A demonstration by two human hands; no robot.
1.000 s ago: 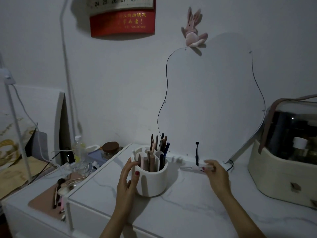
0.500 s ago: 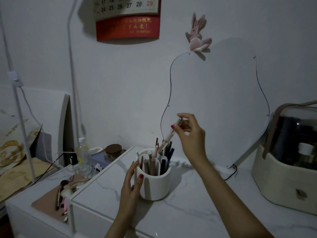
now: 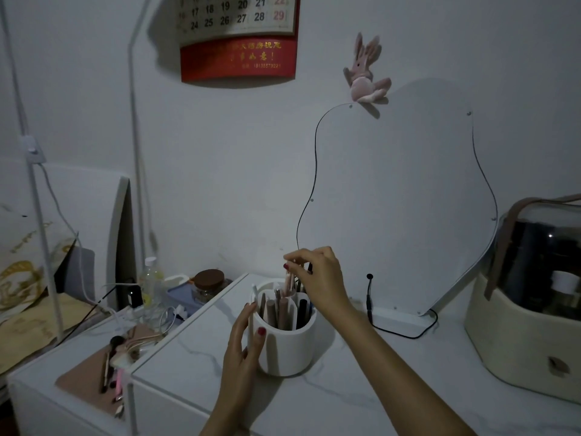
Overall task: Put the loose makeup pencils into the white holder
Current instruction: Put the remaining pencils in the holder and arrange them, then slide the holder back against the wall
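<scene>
the holder [image 3: 284, 347] stands on the surface [image 3: 361, 398], near its front left, with pencils [image 3: 283, 313] upright in its compartments. the left hand [image 3: 243, 350] rests against its left wall; the right hand [image 3: 317, 275] is above its rim, pinching what seems a pencil. behind, a mirror [image 3: 402, 209] leans on the wall. a case [image 3: 525, 309] sits far right. a lower shelf [image 3: 88, 376] lies left.
</scene>
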